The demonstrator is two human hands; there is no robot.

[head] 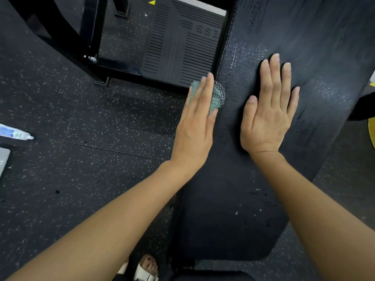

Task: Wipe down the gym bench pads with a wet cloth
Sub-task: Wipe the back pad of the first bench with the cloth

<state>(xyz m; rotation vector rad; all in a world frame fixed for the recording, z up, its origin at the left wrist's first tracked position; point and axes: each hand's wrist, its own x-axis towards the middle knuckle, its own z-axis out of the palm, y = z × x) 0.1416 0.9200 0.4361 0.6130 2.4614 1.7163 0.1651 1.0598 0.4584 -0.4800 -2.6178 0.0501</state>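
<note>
Midway, judging by wet sheen on pad (233, 209) near frame centre. Pressing cloth (218, 94) against pad's left edge with flat-fingered left hand (194, 124); bracing with right hand (267, 112), flat and empty, right of it. Probably still to wipe: duller lower stretch.

Soft, seemingly overhead light put a pale sheen on the bench pad (253, 51); shadows were faint, and wide-angle distortion bent the frame's edges.

Speckled rubber floor (101, 118), black frame (113, 68) — ribbed footplate (178, 47)
</note>
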